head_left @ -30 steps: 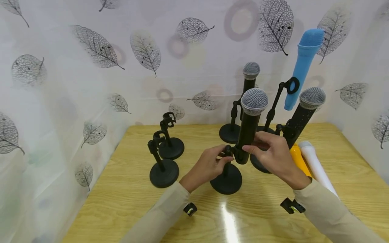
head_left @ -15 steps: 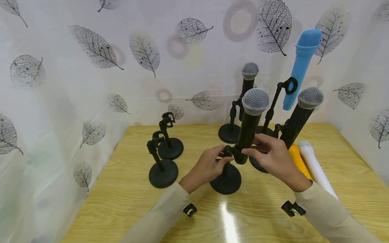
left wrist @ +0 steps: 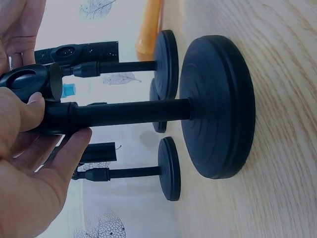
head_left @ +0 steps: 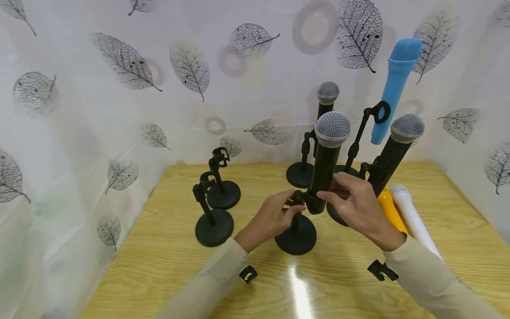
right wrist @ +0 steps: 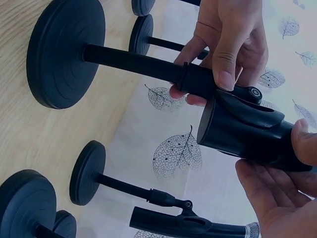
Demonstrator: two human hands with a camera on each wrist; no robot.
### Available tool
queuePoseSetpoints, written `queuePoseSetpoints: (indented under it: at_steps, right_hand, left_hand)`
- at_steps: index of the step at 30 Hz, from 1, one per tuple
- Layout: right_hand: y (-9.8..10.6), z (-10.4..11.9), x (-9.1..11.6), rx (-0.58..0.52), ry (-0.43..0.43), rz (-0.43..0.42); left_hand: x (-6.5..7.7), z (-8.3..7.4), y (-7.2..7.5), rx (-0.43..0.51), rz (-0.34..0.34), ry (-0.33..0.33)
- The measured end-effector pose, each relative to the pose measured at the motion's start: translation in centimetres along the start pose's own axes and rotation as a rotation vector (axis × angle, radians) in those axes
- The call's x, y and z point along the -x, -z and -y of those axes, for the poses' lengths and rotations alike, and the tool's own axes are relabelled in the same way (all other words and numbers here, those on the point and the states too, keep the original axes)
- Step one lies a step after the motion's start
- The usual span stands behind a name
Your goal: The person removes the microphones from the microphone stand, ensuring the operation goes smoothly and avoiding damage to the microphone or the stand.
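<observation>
A black microphone point(head_left: 326, 161) with a silver mesh head stands almost upright in the clip point(right wrist: 252, 110) of a black desk stand point(head_left: 295, 238), its lower end poking out below the clip. My left hand point(head_left: 272, 217) grips the stand's upper post just under the clip joint, thumb on one side and fingers on the other. Lower on the microphone's handle, my right hand point(head_left: 356, 206) pinches it between thumb and fingers, right above the clip. The stand's round base point(left wrist: 218, 106) rests on the wooden table.
Two bare stands point(head_left: 215, 228) point(head_left: 224, 195) with vacant clips are at left. Behind and right, stands hold a smaller black microphone point(head_left: 326, 108), a blue microphone point(head_left: 396, 91) and another black microphone point(head_left: 394, 153). Orange point(head_left: 392, 210) and white point(head_left: 416, 221) microphones lie by the right forearm. A leaf-print curtain point(head_left: 191, 133) borders the table.
Over the last half second the microphone has risen slightly and shifted a little left, the right hand moving with it. The left hand keeps its grip on the stand.
</observation>
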State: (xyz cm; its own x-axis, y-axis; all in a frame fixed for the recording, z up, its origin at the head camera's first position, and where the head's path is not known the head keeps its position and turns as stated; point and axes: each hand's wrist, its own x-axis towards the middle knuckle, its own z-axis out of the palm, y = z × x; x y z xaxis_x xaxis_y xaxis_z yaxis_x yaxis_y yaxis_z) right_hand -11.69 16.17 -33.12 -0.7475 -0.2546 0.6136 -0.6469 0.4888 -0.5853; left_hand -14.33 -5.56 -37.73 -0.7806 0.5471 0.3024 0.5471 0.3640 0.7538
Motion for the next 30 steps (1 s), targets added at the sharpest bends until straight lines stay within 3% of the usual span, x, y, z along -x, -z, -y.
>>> queuePoseSetpoints:
  at_steps: [30]
  right_hand:
    - [0.92, 0.94, -0.89, 0.015, 0.0, -0.008]
  left_hand:
    - [0.17, -0.17, -0.06, -0.007, -0.013, -0.004]
